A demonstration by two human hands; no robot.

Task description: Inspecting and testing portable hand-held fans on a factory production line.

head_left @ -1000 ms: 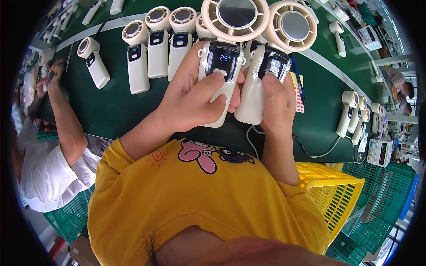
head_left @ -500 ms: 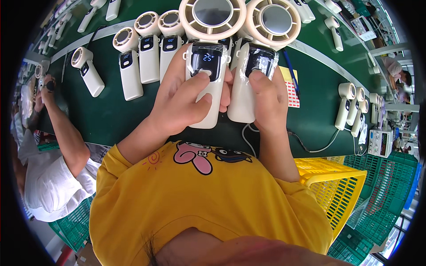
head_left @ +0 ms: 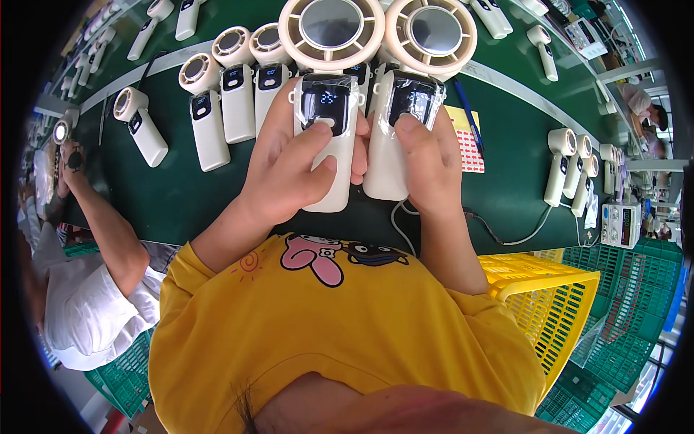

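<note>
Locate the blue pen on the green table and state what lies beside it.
In the head view the blue pen lies right of centre on the green table, just right of the right hand, along the yellow sheet with red stickers.

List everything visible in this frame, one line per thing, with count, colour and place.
held fans: two, cream with dark lit displays, side by side at top centre, one in each hand
fans on the bench: several, cream, lying in a row left of the held pair; more at the right edge and along the far edge
bench: one, dark green, across the upper half
sticker sheet: one, yellow with red marks, right of the held fans
pen: one, blue, on the sheet
cable: one, grey, lower right of the bench
yellow basket: one, lower right
green crates: several, right and lower left
co-worker: one, white shirt, at left
left hand: thumb on its fan's button
right hand: thumb on its fan's display
</note>
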